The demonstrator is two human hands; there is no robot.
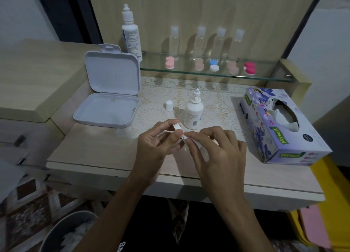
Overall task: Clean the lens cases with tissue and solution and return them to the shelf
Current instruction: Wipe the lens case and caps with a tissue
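Above the table's front edge (pixel 113 166), the left hand (pixel 157 147) is pinching a white lens case (pixel 178 127) in curled fingers while the right hand (pixel 217 149) is gripping tissue (pixel 198 145) against it.

Only one view: head cam, worn by the person, looks forward and down on the table (pixel 106 157) from close above its front edge. Glass shelf (pixel 265 75) sits behind the table, farther away.

An open grey plastic box (pixel 108 92) sits left of centre — lid upright. At lower left, a round bin (pixel 66 231); at lower right, yellow and pink containers (pixel 322 214).
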